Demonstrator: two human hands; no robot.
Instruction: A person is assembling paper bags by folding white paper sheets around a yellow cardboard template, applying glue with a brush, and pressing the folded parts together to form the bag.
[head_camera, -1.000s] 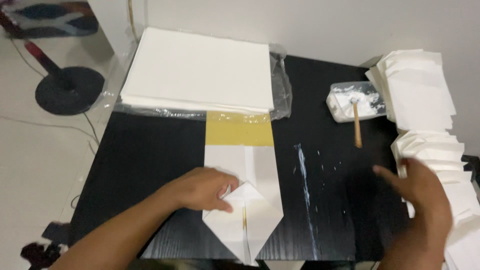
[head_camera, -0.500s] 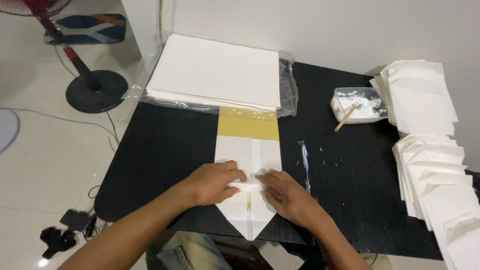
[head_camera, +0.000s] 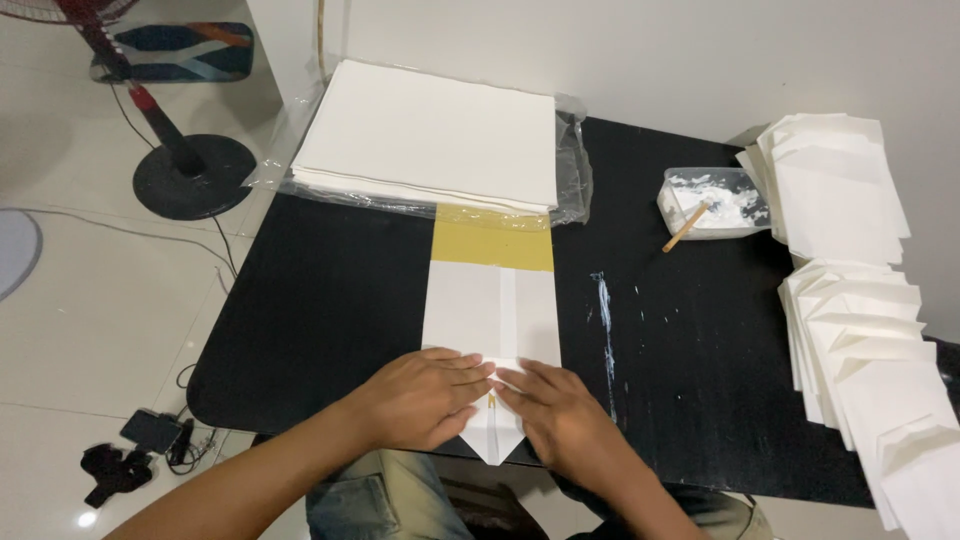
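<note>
Matt white paper bag (head_camera: 492, 320) with a mustard strip lies on the dark, wood-grained bench (head_camera: 330, 300); at 12 o'clock, paper sheets (head_camera: 430, 135) in glossy clear plastic.

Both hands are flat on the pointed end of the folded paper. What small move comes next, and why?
Probably slide both hands outward to crease the folds. The left hand and right hand press the folded paper where its flaps meet, and the pointed tip overhangs the black table edge.

The black table (head_camera: 330, 300) carries a plastic-wrapped stack of white sheets (head_camera: 430, 135) at its far edge, a glue tub (head_camera: 712, 200) with a wooden stick (head_camera: 686, 228) toward its right, folded white bags (head_camera: 860, 300) along that side; a fan base (head_camera: 190, 175) stands beyond its left corner
</note>
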